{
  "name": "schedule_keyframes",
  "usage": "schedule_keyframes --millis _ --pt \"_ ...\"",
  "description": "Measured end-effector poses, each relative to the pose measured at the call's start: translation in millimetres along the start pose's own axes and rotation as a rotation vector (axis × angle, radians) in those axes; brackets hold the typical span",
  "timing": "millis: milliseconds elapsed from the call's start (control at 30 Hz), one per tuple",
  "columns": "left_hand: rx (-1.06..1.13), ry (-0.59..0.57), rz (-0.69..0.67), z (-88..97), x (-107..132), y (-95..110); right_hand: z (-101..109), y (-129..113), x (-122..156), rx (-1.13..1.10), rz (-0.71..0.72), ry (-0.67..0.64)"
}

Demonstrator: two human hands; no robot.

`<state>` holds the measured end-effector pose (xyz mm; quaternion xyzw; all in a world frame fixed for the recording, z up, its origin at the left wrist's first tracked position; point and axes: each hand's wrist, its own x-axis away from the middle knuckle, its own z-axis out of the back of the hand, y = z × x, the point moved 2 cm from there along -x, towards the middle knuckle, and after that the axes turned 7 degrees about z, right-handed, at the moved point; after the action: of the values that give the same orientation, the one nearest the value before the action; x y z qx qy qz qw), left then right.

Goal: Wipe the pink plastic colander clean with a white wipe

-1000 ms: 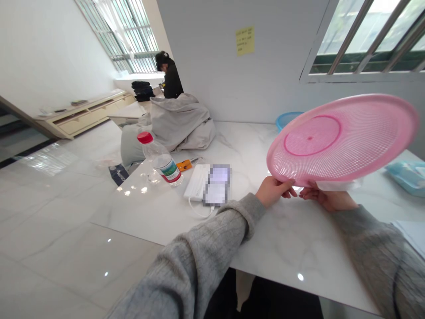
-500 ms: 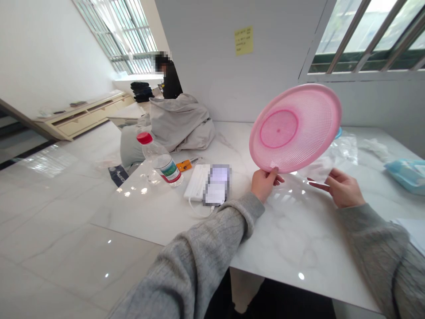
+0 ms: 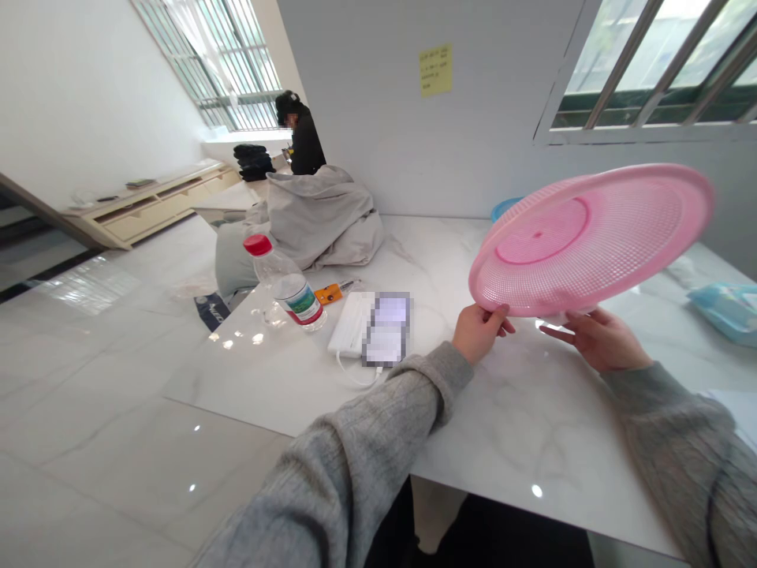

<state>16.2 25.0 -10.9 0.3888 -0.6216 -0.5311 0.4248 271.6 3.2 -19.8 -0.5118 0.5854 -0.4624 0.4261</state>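
Observation:
A round pink mesh basket [image 3: 620, 237] is held up tilted above the table, its inside turned toward me. My left hand [image 3: 478, 331] is closed on its lower left rim, thumb on the near side. My right hand [image 3: 609, 339] is just under the lower rim, its fingertips partly hidden by the basket. A small edge of a white tissue [image 3: 553, 320] shows at those fingers; the rest of it is behind the basket. Whether the tissue touches the basket I cannot tell.
On the white marbled table [image 3: 502, 426] are a red-capped bottle [image 3: 299, 300], a white power bank [image 3: 348, 323], a cabled phone [image 3: 387, 327] and a blue wipes pack [image 3: 727, 312]. Behind the basket a blue rim [image 3: 505, 209] shows. Grey cloth [image 3: 331, 217] lies at the back; a person [image 3: 304, 138] is beyond.
The basket has swung to the right and tipped flatter, now covering most of the tissue and the right fingertips. The blue rim at its left has come into view. Both hands stay nearly in place.

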Motion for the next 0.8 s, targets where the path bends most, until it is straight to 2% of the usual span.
schedule_keyframes --millis 200,400,500,600,700,800 --pt "0.033 0.058 -0.021 1.3 0.4 0.1 -8.7 -3.9 3.7 0.025 -0.016 0.148" --pt "0.044 0.159 -0.014 7.2 1.6 5.9 -3.5 -13.2 4.3 -0.110 0.130 0.384" --pt "0.014 0.171 -0.009 8.8 2.1 6.0 2.1 -19.9 3.7 -0.173 0.214 0.489" --pt "-0.003 0.156 -0.007 9.0 1.9 3.2 6.2 -23.3 1.3 -0.225 0.235 0.594" --pt "0.004 0.128 -0.012 8.4 0.9 -0.2 6.4 -27.1 -0.7 -0.373 0.212 0.627" --pt "0.043 0.099 -0.014 7.4 -0.9 -2.5 3.4 -38.1 1.9 -0.536 0.237 0.530"
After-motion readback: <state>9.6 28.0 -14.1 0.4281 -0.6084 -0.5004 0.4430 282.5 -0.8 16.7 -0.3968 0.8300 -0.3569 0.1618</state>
